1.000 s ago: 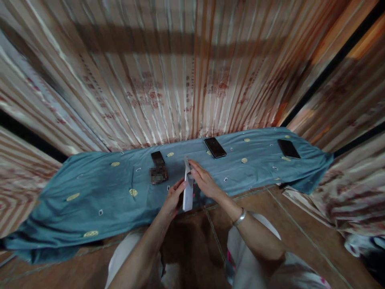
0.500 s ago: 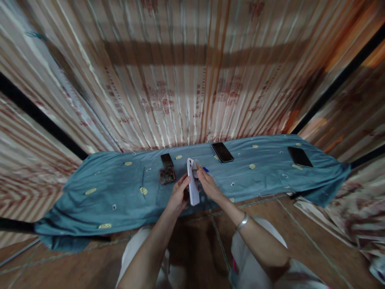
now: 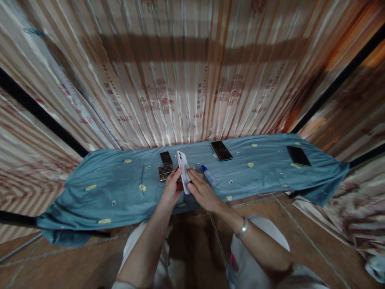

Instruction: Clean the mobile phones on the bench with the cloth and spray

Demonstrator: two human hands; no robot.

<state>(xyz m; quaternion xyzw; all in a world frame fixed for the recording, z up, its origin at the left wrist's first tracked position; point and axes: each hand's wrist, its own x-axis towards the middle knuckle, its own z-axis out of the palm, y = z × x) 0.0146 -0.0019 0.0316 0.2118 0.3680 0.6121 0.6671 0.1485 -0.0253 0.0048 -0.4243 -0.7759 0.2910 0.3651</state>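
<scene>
A white phone with a rear camera cluster is held upright over the teal cloth, its back facing me. My left hand grips its left edge and lower part. My right hand presses a small pale wipe or cloth against the phone's right side. A small clear bottle with a blue cap lies on the cloth just right of my hands.
Two dark phones lie left of my hands, one patterned. Another dark phone lies further back and one more at the far right. Striped fabric hangs behind. Tiled floor and my knees are below.
The white phone has shifted left and up and turned its back more toward me. My right hand now presses on its side, and the blue-capped bottle has come into view.
</scene>
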